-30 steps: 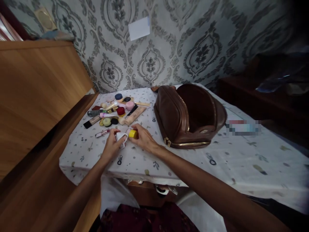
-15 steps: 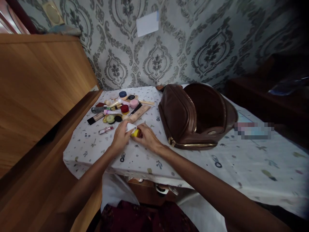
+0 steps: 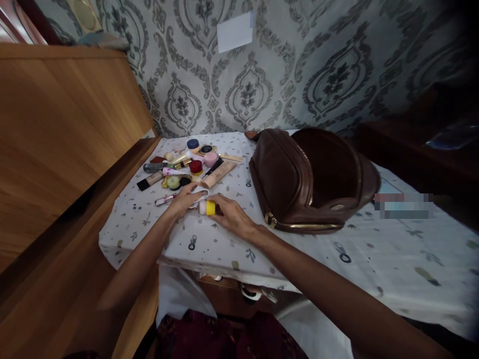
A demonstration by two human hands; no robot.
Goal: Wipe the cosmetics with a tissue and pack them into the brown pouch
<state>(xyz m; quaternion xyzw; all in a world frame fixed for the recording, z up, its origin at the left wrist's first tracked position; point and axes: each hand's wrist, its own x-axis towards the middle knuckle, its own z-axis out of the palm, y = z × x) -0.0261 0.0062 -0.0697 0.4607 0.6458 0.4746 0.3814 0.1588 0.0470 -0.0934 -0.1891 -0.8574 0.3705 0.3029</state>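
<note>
Between the fingers of my right hand (image 3: 229, 215) is a small jar (image 3: 210, 208) with a yellow band and a pale pink-white end, lying on its side. My left hand (image 3: 186, 198) is closed on a white wipe (image 3: 198, 197), just left of the jar. Under and beside that hand lies a lip gloss tube (image 3: 164, 200). Beyond my hands is a cluster of cosmetics: a beige squeeze tube (image 3: 220, 174), a red-lidded jar (image 3: 195, 166), a pink jar (image 3: 210, 159), a pale green round pot (image 3: 173, 182) and a foundation bottle (image 3: 150, 180).
A large brown leather bag (image 3: 280, 179) stands unzipped on the right of the cloth-covered table (image 3: 299, 254). A wooden cabinet (image 3: 71, 134) borders the table's left side, and patterned wallpaper (image 3: 277, 85) rises behind. A blurred-out flat item (image 3: 404, 205) lies right of the bag.
The wipe has come away from the jar as my left hand shifted slightly left. The jar's pale end now shows, with my right hand still holding its yellow part.
</note>
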